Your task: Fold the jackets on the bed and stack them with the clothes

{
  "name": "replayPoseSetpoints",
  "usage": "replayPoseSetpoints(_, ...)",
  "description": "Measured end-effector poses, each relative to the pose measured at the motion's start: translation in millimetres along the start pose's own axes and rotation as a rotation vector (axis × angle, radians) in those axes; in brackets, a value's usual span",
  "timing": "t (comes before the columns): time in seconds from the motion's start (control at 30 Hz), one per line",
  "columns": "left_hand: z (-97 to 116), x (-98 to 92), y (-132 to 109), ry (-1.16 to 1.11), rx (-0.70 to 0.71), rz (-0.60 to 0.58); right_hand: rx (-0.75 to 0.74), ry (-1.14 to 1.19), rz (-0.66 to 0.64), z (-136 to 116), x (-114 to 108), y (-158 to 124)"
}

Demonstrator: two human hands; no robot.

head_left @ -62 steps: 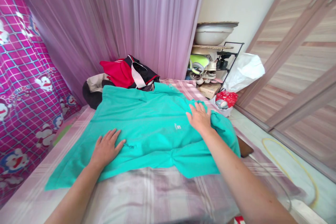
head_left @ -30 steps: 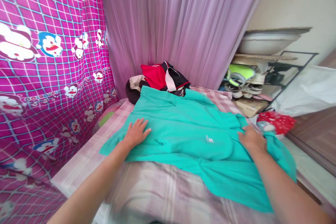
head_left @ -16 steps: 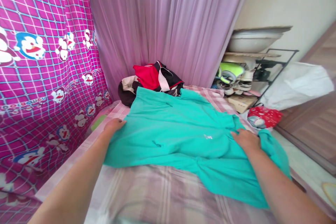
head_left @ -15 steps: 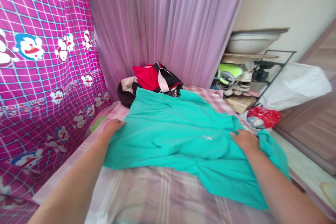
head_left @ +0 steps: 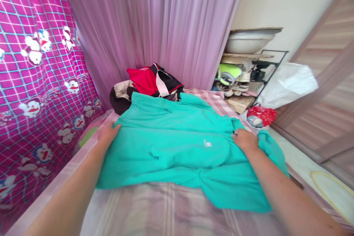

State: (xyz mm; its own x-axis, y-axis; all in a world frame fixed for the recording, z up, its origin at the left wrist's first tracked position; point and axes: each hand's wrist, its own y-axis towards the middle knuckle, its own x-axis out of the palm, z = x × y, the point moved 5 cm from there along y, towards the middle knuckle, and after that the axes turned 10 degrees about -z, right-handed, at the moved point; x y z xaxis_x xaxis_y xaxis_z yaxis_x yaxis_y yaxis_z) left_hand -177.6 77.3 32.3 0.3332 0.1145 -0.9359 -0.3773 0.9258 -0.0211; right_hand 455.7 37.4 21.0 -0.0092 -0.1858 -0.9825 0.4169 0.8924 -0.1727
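Observation:
A teal jacket (head_left: 171, 143) lies spread sideways on the bed, its hem to the left and its collar end to the right. A small white logo shows on its chest, and a straight seam runs along its middle. At the hem end of that seam, my left hand (head_left: 109, 134) pinches the jacket's edge. My right hand (head_left: 246, 141) is closed on the fabric near the collar, where a small dark bit shows by the fingertips. One sleeve stretches toward me under my right forearm.
Beneath the jacket is a plaid bedsheet (head_left: 143, 210). Red and black clothes (head_left: 155, 81) are heaped behind it against a purple curtain (head_left: 155, 18). A pink patterned curtain (head_left: 41, 81) hangs at left. A shoe rack (head_left: 265, 81) and a white bag (head_left: 290, 83) stand at right.
The view has shifted slightly to the right, so the surroundings appear further left. Both hands keep hold of the jacket, and its middle seam looks straighter and more taut.

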Motion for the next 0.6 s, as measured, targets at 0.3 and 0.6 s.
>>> replayPoseSetpoints(0.3, -27, 7.9, -5, 0.065, -0.056, -0.021, -0.065, 0.056, 0.109, -38, 3, -18)
replayPoseSetpoints(0.6, -23, -8.4, 31, -0.035, -0.019, -0.08, -0.108, 0.15, 0.287, -38, -39, 12)
